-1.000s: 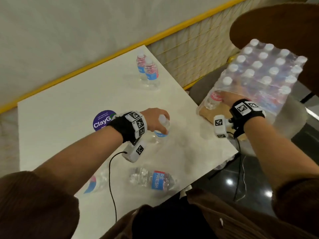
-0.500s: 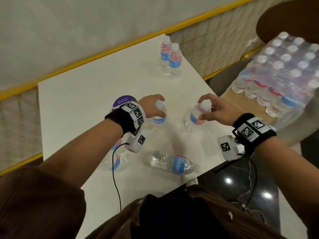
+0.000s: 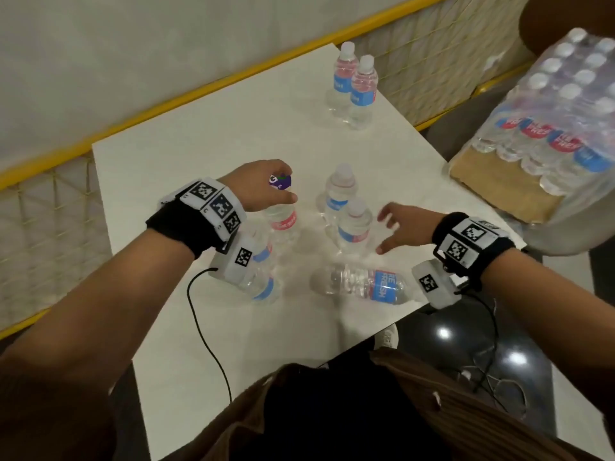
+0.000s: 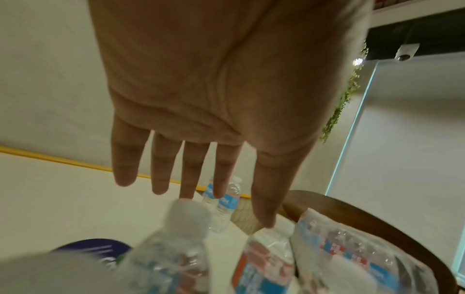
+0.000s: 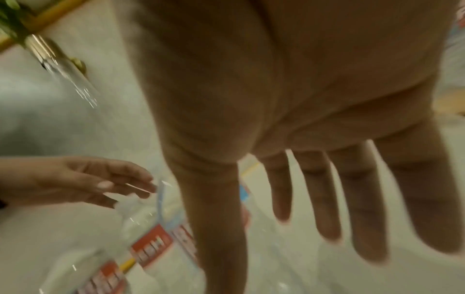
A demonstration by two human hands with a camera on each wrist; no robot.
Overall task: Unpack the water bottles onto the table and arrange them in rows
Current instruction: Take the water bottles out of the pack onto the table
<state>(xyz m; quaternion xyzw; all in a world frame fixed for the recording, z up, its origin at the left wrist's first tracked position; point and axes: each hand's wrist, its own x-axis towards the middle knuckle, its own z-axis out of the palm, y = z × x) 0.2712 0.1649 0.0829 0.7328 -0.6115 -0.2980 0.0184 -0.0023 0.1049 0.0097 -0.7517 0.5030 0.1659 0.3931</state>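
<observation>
Two upright clear water bottles (image 3: 339, 191) (image 3: 354, 224) stand side by side mid-table. My right hand (image 3: 387, 229) is just right of the nearer one, fingers spread and holding nothing. My left hand (image 3: 266, 188) hovers over the cap of another upright bottle (image 3: 283, 224); in the left wrist view its fingers (image 4: 193, 179) are straight above that cap (image 4: 188, 212). One bottle (image 3: 366, 282) lies on its side near the front edge. Another bottle (image 3: 264, 284) is partly hidden under my left wrist. A pair of bottles (image 3: 354, 84) stands at the far corner.
The shrink-wrapped pack of bottles (image 3: 565, 104) sits on cardboard on a seat right of the white table (image 3: 199, 154). A purple round sticker (image 3: 281, 181) shows under my left hand. A yellow rail and mesh run behind the table. A cable trails across the near side.
My right hand brought a bottle from the pack, stood it beside the middle bottle and let go. My left hand released its bottle and moved left over another one.
</observation>
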